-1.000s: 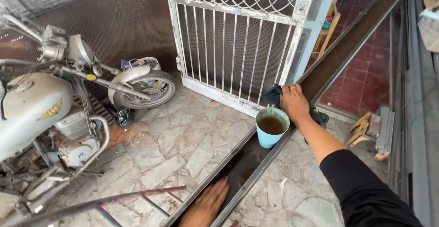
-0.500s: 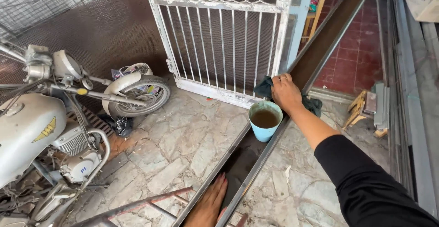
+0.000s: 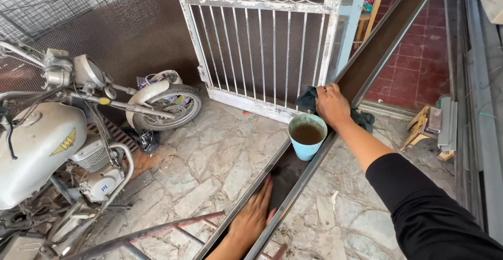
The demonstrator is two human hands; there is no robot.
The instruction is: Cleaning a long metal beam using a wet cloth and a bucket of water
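A long dark metal channel (image 3: pixel 367 61) runs from the bottom centre up to the top right. My right hand (image 3: pixel 331 105) presses a dark cloth (image 3: pixel 308 100) onto the channel, fingers curled over it. Just below that hand stands a light blue cup (image 3: pixel 307 137) holding brown liquid, resting in the channel. My left hand (image 3: pixel 252 219) lies flat inside the channel near the bottom edge, fingers spread and holding nothing.
A white metal gate (image 3: pixel 262 45) stands behind the channel. A silver motorcycle (image 3: pixel 57 139) fills the left side on the stone floor (image 3: pixel 204 160). Rusty bars (image 3: pixel 141 234) lie at the bottom, wood scraps (image 3: pixel 427 126) and metal profiles (image 3: pixel 471 108) at right.
My right hand with the cloth has slid a little further up the channel. The left hand has stayed flat in the channel, and the cup has not moved.
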